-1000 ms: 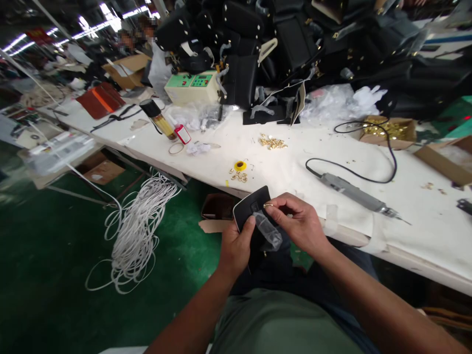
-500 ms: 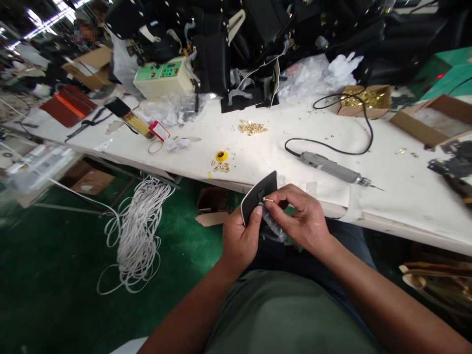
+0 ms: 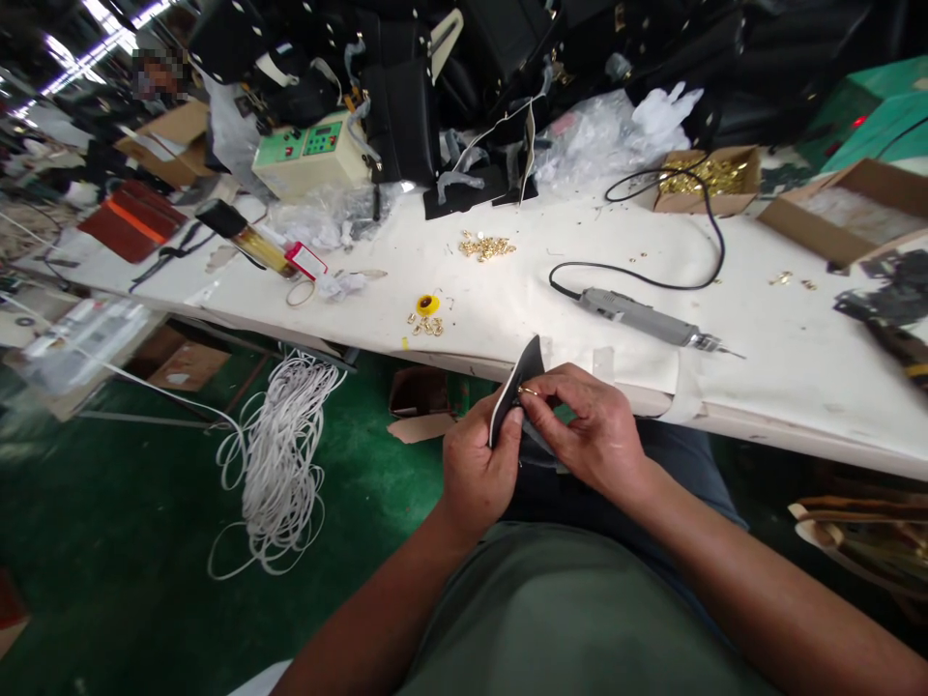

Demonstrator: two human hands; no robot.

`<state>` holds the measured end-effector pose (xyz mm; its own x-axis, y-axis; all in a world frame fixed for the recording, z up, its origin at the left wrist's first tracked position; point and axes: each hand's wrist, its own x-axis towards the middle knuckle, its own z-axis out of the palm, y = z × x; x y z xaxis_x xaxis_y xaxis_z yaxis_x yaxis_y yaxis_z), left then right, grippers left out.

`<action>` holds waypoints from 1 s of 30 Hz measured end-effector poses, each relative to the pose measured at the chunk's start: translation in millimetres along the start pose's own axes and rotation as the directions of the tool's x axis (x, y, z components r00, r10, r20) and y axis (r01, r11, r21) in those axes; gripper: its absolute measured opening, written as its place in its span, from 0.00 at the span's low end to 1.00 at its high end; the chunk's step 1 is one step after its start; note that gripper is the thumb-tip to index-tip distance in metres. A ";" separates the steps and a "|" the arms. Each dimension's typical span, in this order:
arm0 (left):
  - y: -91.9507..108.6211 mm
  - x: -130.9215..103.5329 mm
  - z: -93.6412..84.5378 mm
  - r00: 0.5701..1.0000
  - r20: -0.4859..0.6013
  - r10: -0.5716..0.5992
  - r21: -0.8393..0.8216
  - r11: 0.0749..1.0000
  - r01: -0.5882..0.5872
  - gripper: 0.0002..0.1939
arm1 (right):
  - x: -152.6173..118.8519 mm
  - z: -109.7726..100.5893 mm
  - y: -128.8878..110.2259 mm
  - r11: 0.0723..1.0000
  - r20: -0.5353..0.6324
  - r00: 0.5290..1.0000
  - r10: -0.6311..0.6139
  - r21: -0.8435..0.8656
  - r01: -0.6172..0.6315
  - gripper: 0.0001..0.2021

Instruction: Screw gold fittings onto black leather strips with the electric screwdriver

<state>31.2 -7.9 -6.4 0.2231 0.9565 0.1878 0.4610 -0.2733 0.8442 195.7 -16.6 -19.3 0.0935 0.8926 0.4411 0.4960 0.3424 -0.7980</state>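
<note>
White table (image 3: 507,314) runs across a busy workshop, heaped at the back with black bags (image 3: 398,116), and a coil of white cord (image 3: 282,474) lies on the green floor (image 3: 166,522). On the tabletop sit a loose pile of gold pieces (image 3: 487,247), a yellow round item (image 3: 427,305) with more gold bits beside it, and a gray handheld tool (image 3: 638,317) on a black cable.

Just off the table's near edge, above the lap, is the black panel (image 3: 529,363) — thin, flat, with a pale edge and a rounded corner, seen nearly edge-on. The left hand (image 3: 478,469) is closed around its lower side, thumb pressed on the dark face. The right hand (image 3: 598,425) pinches a small gold fitting (image 3: 530,391) between thumb and index finger, right at that face; whether it is attached is too small to tell.

Compared with a second ago, the panel has turned from showing its face more openly — the clear plastic wrap on it, plain then, is now mostly hidden behind the fingers.
</note>
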 end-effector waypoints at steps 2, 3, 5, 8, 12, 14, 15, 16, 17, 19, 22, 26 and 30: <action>0.3 -1.2 2.3 1.000 -0.006 0.004 -0.013 1.000 -0.005 0.15 | -0.7 -1.2 1.0 0.999 0.018 0.999 -0.035 -0.023 0.035 0.07; 0.7 -1.5 3.4 1.000 -0.011 0.010 -0.016 1.000 -0.010 0.15 | -1.0 -2.0 0.8 0.999 0.013 0.999 -0.042 -0.026 0.043 0.07; 1.8 -1.6 5.6 0.999 -0.013 0.033 -0.012 0.999 -0.033 0.15 | -1.8 -3.0 -0.6 0.999 -0.033 0.999 -0.026 -0.018 0.026 0.06; 2.5 -1.3 8.9 0.995 -0.007 0.101 0.002 0.995 -0.101 0.16 | -3.7 -1.8 -3.2 0.999 -0.137 0.989 0.048 -0.018 -0.051 0.04; -0.5 -2.4 13.2 0.974 -0.025 0.226 0.022 0.974 -0.226 0.17 | -7.2 2.0 -4.1 0.996 -0.226 0.974 -0.008 -0.086 -0.012 0.05; -3.0 -3.9 15.1 0.965 -0.020 0.261 0.031 0.965 -0.260 0.18 | -9.5 2.2 -4.8 0.991 -0.229 0.972 -0.060 -0.128 0.031 0.02; -4.3 -4.9 15.9 0.962 -0.017 0.272 0.034 0.962 -0.271 0.19 | -10.7 1.6 -5.5 0.989 -0.223 0.972 -0.076 -0.142 0.045 0.02; -5.5 -5.8 16.5 0.959 -0.016 0.282 0.039 0.959 -0.282 0.19 | -11.9 0.4 -6.4 0.988 -0.210 0.974 -0.086 -0.146 0.056 0.03; -6.7 -6.7 16.9 0.956 -0.015 0.293 0.045 0.955 -0.292 0.20 | -13.1 -1.0 -7.4 0.988 -0.194 0.977 -0.091 -0.142 0.064 0.06; -9.0 -8.2 17.1 0.949 -0.007 0.314 0.064 0.948 -0.313 0.22 | -15.4 -4.3 -9.3 0.990 -0.157 0.983 -0.094 -0.116 0.077 0.10; -11.9 -9.9 17.2 0.932 0.026 0.363 0.140 0.921 -0.363 0.29 | -17.7 -7.9 -11.0 0.994 -0.121 0.989 -0.089 -0.066 0.082 0.20; -13.1 -11.9 22.2 0.911 0.066 0.407 0.246 0.878 -0.410 0.38 | -17.8 -8.3 -14.7 1.000 -0.135 0.991 0.013 -0.009 -0.014 0.20; -10.2 -13.7 30.6 0.925 0.048 0.378 0.268 0.887 -0.376 0.46 | -14.6 -9.9 -21.1 0.968 -0.113 0.966 0.234 0.116 -0.221 0.07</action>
<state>49.7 -21.3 -32.9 0.4217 0.7764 0.4684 0.5553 -0.6295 0.5435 192.4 -39.8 -4.8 0.3043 0.9088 0.2855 0.3593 0.1681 -0.9180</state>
